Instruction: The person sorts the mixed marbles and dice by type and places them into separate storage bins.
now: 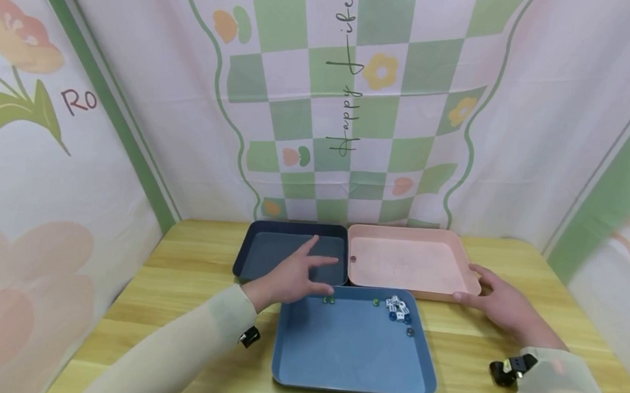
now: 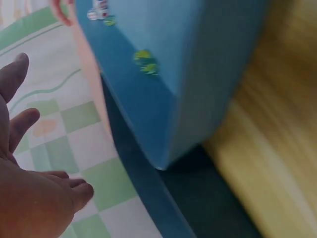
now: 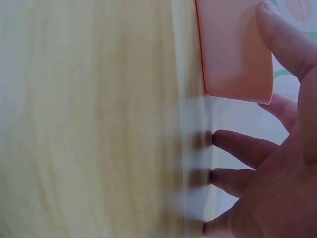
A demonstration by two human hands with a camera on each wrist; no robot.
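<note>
Hovering with the left hand over the five-o'clock corner of the navy tray, and spreading its fingers wide toward two o'clock. Gripping the pink tray at its four-o'clock corner with the right hand, holding between thumb and forefinger and fanning the remaining fingers low beside the desk. Seeing the pink tray standing at one o'clock from the blue tray, just beside the navy tray at eleven. Finding a small brownish marble at nine o'clock inside the pink tray. Spotting, inside the blue tray, two green marbles at eleven, a single green marble at one, a cluster of white-and-blue pieces near two, and a dark marble just before three. Facing a green-and-white checked cloth at twelve.
</note>
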